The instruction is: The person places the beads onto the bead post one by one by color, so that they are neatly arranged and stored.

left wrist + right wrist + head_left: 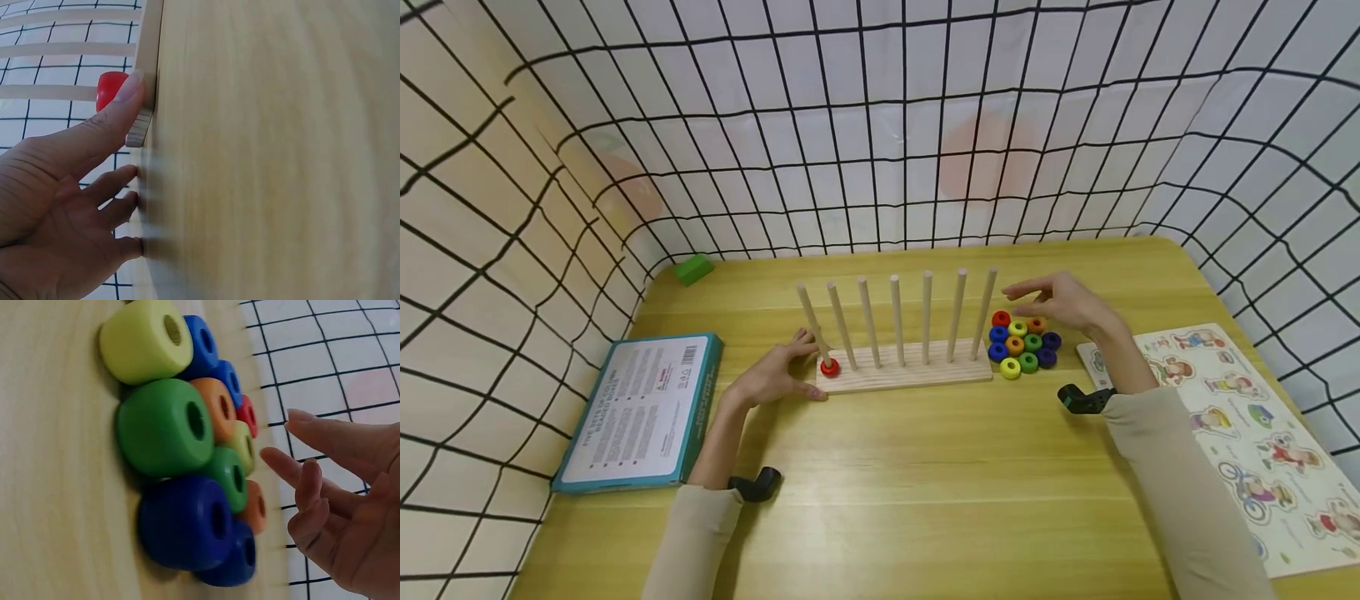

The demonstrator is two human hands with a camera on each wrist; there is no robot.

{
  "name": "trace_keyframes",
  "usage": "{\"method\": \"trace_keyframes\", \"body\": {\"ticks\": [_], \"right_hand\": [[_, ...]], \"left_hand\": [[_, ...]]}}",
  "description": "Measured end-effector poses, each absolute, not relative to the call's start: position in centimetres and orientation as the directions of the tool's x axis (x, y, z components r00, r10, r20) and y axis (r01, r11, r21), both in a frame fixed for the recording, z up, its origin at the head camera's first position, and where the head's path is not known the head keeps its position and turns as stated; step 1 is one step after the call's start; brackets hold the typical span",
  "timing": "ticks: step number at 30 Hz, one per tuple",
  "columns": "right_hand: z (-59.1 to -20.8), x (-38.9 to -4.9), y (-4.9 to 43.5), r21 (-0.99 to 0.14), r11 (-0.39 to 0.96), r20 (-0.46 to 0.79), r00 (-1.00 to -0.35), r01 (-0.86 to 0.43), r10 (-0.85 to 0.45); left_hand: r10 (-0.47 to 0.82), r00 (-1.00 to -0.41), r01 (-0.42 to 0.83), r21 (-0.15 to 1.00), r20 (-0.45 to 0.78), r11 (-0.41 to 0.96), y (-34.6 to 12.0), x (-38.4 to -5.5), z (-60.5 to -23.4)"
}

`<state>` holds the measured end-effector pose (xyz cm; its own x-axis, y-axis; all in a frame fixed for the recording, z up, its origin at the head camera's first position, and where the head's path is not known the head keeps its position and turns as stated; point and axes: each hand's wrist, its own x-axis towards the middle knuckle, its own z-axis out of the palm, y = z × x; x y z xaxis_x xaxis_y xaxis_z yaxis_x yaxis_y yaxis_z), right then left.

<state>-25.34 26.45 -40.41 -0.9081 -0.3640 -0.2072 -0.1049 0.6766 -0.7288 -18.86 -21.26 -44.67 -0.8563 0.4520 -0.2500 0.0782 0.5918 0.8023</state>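
A wooden peg stand (906, 369) with a row of upright pegs is on the table, and a red bead (830, 367) sits round the base of its leftmost peg. My left hand (777, 372) holds the stand's left end, its thumb (115, 112) at the front edge by the red bead. Three other fingertips touch the table beyond the end; the index finger is hidden in the left wrist view. My right hand (1066, 302) hovers over the back of a cluster of coloured beads, thumb and fingers apart with nothing between them. A red bead (1001, 319) lies nearest its fingertips.
Several yellow, blue, orange, green and purple beads, such as a green bead (164, 428), lie at the stand's right end. A blue-edged box (640, 408) is at left, a green block (693, 269) back left, a picture board (1240, 433) at right. Black-and-white netting (880, 133) surrounds the table.
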Motion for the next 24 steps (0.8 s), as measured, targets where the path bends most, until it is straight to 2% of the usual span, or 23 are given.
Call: {"method": "trace_keyframes", "body": {"ticks": [6, 15, 24], "right_hand": [[-41.8, -25.8, 26.2, -0.721, 0.692, -0.287, -0.891, -0.039, -0.350], [-42.2, -26.2, 25.2, -0.722, 0.692, -0.295, -0.892, -0.026, -0.342], [-42.4, -26.7, 24.4, -0.673, 0.740, -0.324, -0.904, 0.013, -0.278]], "left_hand": [[0.450, -0.856, 0.074, 0.803, -0.253, 0.592, -21.2, -18.8, -44.6], [0.448, -0.857, 0.073, 0.801, -0.255, 0.595, -21.3, -18.8, -44.7], [0.443, -0.860, 0.074, 0.797, -0.254, 0.600, -21.3, -18.9, -44.7]]}}
